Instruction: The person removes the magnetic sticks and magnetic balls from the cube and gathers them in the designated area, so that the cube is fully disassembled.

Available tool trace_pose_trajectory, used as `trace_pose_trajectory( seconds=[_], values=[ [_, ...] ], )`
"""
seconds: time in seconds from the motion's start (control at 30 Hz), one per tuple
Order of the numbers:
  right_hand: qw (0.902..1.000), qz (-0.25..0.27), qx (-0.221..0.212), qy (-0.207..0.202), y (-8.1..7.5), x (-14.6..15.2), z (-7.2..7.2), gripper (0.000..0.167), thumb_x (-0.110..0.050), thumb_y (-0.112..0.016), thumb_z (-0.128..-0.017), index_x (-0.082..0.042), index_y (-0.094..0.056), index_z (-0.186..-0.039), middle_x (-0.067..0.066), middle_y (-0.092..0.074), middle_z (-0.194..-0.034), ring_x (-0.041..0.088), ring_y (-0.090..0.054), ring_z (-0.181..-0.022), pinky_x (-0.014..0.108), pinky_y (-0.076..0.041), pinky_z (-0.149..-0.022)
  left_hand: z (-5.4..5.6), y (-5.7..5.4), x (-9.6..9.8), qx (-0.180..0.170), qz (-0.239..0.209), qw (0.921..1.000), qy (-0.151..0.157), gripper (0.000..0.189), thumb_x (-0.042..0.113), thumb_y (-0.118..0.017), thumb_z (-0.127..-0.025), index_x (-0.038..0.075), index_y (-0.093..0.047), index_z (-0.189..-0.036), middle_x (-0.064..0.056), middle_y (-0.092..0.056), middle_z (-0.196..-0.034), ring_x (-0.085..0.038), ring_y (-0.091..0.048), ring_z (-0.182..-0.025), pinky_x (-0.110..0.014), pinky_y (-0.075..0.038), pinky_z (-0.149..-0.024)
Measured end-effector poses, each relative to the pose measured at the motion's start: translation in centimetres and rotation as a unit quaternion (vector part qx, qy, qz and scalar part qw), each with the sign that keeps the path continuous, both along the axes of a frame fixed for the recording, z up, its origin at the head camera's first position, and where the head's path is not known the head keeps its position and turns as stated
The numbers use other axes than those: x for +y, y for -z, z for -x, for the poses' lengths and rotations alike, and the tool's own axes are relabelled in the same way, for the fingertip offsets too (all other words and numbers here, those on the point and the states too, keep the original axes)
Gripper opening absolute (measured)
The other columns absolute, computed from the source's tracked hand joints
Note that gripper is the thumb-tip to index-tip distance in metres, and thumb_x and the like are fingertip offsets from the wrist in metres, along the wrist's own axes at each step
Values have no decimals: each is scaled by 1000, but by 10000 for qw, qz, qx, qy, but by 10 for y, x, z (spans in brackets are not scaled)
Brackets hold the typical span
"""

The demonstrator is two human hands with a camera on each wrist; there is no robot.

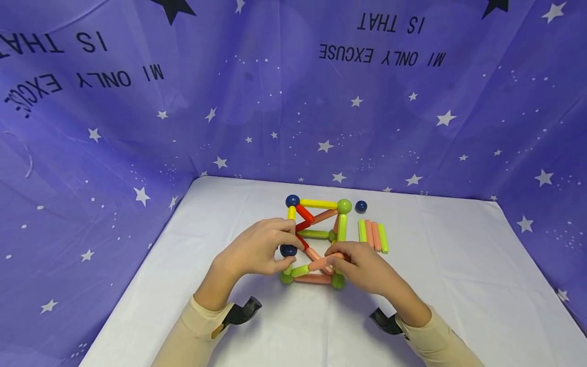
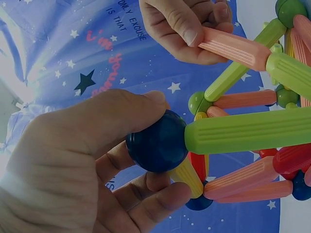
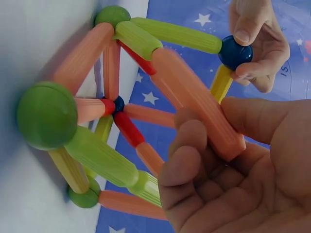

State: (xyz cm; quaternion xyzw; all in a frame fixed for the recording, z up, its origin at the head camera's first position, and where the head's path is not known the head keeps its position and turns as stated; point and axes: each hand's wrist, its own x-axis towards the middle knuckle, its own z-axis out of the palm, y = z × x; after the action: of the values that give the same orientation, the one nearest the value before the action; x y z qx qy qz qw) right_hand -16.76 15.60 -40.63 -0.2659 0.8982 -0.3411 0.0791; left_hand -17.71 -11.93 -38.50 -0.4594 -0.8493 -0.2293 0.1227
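frame (image 1: 316,234) stood on the white table (image 1: 293,326); left hand (image 1: 263,247), drawn narrow, gripped one blue ball (image 2: 156,141); right hand (image 1: 362,265) pinched a pink stick (image 3: 192,94) near its free end, far end meeting a green stick (image 3: 139,40). steady ball and gentle stick-turning seemed wise, lest the sticks part.

Tight quarters around a rod frame (image 1: 314,234) on a white table (image 1: 307,331).
The left hand (image 1: 261,247) and right hand (image 1: 366,266) block its near flanks; between the forearms (image 1: 189,329), a lane narrowed by black wrist mounts (image 1: 240,313) leads up to it. A hand could pass at far left; at right, four loose rods (image 1: 376,237) and a blue ball (image 1: 361,206) obstruct, with purple cloth (image 1: 284,122) behind the table.
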Motion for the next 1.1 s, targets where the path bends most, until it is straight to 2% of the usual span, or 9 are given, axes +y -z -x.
trace_pose_trajectory(
  seconds=[0.13,0.27,0.4,0.53,0.73,0.9,1.03,1.1],
  values=[
    [9985,307,-447,83,1,2,2,10,-24,-62,-97,-29,-70,-97,-6,-51,-64,10,-42,-53,23,-34,-47,0,0,0,-22,15,10000,-8,17,17,-73,-79,23,-75,-95,12,-50,-84,-6,-43,-73,-23,-38,-63],
    [9891,865,-1163,265,2,5,4,13,-25,-58,-99,-27,-71,-101,3,-55,-69,13,-43,-56,23,-32,-48,0,0,0,-18,24,10000,-16,17,17,-73,-79,24,-76,-94,12,-49,-84,-6,-43,-72,-23,-38,-62],
    [9792,1403,-1407,418,-1,12,7,16,-25,-57,-99,-21,-70,-108,14,-59,-80,24,-52,-67,28,-40,-54,1,0,0,-11,28,10000,7,18,18,-73,-79,24,-76,-96,11,-48,-82,-6,-43,-72,-23,-38,-63],
    [9750,1794,-1116,690,-3,25,14,17,-22,-59,-98,-17,-70,-110,16,-58,-84,29,-54,-70,33,-45,-59,0,0,0,-17,20,10000,17,18,18,-72,-80,24,-76,-96,11,-48,-83,-6,-43,-73,-23,-39,-64],
    [9535,2500,-704,1531,-3,53,28,25,-17,-62,-97,-1,-65,-116,18,-61,-81,21,-55,-64,28,-47,-54,0,0,0,-22,32,10000,23,18,17,-72,-80,23,-76,-97,11,-49,-85,-6,-44,-74,-23,-39,-64],
    [9386,2347,-347,2504,0,77,41,30,-22,-63,-96,-2,-64,-119,3,-64,-88,19,-57,-71,26,-49,-57,0,-1,0,-7,39,10000,0,18,17,-72,-80,23,-75,-96,11,-50,-85,-6,-43,-73,-22,-39,-64],
    [9303,2030,-139,3051,10,96,52,31,-24,-63,-96,-2,-63,-118,8,-63,-94,19,-59,-75,24,-50,-57,-1,-1,0,4,39,10000,-14,17,18,-72,-80,23,-75,-96,12,-51,-85,-6,-43,-73,-22,-39,-64],
    [9308,1578,5,3298,16,104,56,32,-27,-62,-96,-4,-64,-117,10,-65,-96,19,-59,-76,25,-48,-58,-1,-1,0,19,52,10000,-24,17,18,-72,-80,23,-75,-96,12,-51,-86,-6,-43,-73,-22,-39,-64]
  ],
)
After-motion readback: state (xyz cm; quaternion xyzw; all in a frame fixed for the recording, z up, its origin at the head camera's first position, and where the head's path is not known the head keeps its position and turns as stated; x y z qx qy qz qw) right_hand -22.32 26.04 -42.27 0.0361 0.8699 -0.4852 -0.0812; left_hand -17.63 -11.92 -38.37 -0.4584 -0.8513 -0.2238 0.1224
